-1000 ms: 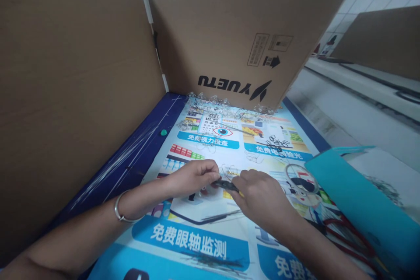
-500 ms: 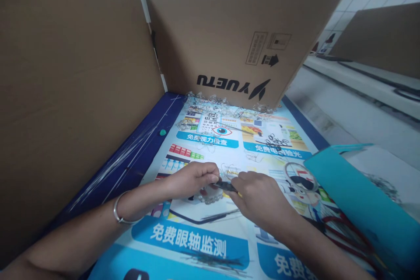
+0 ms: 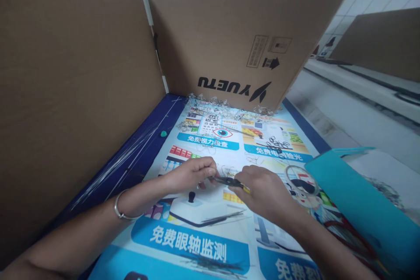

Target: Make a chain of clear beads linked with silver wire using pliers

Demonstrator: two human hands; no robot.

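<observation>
My right hand point(image 3: 264, 190) is wrapped round a pair of pliers point(image 3: 229, 181) with dark jaws and some yellow on the handles. The jaws point left and reach the fingertips of my left hand point(image 3: 192, 175). That hand is closed in a pinch, and what it holds at the plier tips is too small to make out. Just behind the pliers lie thin bent wires point(image 3: 229, 169) on the printed sheet point(image 3: 236, 227). Short dark wires point(image 3: 216, 263) are strewn near the front of the sheet.
Cardboard panels point(image 3: 210, 30) stand at the left and back. Clear beaded pieces point(image 3: 210, 101) line the back, near black loops point(image 3: 277, 142). Long silvery wires point(image 3: 114, 166) lie left. At right are a teal box point(image 3: 361, 203), a round ring point(image 3: 302, 177) and a red-handled tool point(image 3: 351, 236).
The clear beaded string that hung below my left hand no longer shows there. My right hand and the pliers have shifted slightly right, with more of the jaws visible.
</observation>
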